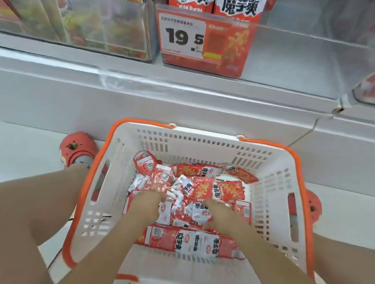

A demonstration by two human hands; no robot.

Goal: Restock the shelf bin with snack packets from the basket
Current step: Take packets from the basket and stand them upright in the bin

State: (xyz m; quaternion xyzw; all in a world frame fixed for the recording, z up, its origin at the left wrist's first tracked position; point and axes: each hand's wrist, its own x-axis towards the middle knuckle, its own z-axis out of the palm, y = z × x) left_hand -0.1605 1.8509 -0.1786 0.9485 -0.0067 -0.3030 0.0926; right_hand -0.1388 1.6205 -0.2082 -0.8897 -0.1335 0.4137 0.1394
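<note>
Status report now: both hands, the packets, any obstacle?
Left hand and right hand down among red-white snack packets in white-orange plastic basket. Grip unclear. No obstacle seen.

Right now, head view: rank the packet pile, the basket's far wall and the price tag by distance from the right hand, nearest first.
1. Packet pile: in the basket, under the right hand, touching it.
2. Basket's far wall: white slotted side beyond the pile, toward the shelf.
3. Price tag: up on the clear shelf bin front, well above the basket.
</note>
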